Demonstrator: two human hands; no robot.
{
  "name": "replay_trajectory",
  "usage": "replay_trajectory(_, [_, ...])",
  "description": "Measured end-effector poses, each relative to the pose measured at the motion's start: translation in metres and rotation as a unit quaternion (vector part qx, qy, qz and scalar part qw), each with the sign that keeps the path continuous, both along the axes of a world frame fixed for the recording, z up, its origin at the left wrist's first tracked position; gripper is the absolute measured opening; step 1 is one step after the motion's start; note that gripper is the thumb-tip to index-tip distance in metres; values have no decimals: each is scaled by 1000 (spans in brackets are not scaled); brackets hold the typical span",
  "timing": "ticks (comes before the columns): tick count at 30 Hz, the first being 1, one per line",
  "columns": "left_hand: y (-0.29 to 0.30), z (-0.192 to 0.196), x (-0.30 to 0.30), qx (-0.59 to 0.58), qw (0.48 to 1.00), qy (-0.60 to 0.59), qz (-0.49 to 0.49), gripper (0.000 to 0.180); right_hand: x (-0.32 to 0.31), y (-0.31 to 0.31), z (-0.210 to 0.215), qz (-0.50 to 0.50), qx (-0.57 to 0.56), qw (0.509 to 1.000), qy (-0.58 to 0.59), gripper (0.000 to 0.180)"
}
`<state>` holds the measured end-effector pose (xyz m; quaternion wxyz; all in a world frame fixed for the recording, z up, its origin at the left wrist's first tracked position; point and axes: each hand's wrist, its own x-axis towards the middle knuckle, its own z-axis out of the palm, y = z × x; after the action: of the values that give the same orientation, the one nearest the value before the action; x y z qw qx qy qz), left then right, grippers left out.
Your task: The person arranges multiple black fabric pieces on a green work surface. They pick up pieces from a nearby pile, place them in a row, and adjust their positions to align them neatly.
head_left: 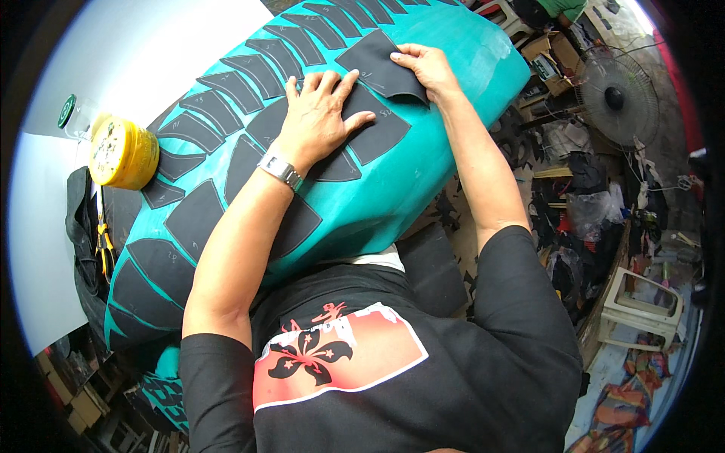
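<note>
A large, rounded teal form (362, 211) lies across in front of me, covered with rows of dark, flat pieces cut to curved shapes. My right hand (428, 69) pinches the right edge of a black sheet piece (374, 62), whose lower right edge lifts off the surface. My left hand (319, 113), with a metal watch on the wrist, rests with fingers spread over the dark pieces; its index fingertip is at the held piece's left corner. Beneath the held piece sits another black panel (385, 132), stuck or laid flat; I cannot tell which.
At the left stand a yellow tub (124, 153) and a clear jar with a green lid (66, 111). Yellow-and-black handled scissors (104, 245) hang or lie below them. To the right are a fan (613, 98), a pale plastic stool (642, 309) and cluttered scraps.
</note>
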<state>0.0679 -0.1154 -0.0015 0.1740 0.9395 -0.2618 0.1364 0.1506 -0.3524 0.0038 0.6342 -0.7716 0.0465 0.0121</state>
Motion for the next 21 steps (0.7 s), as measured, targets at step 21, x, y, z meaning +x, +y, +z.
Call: replay_trajectory(21, [-4, -7, 13, 31, 999, -32, 18, 70, 27, -5, 16, 71, -213, 973, 58, 55])
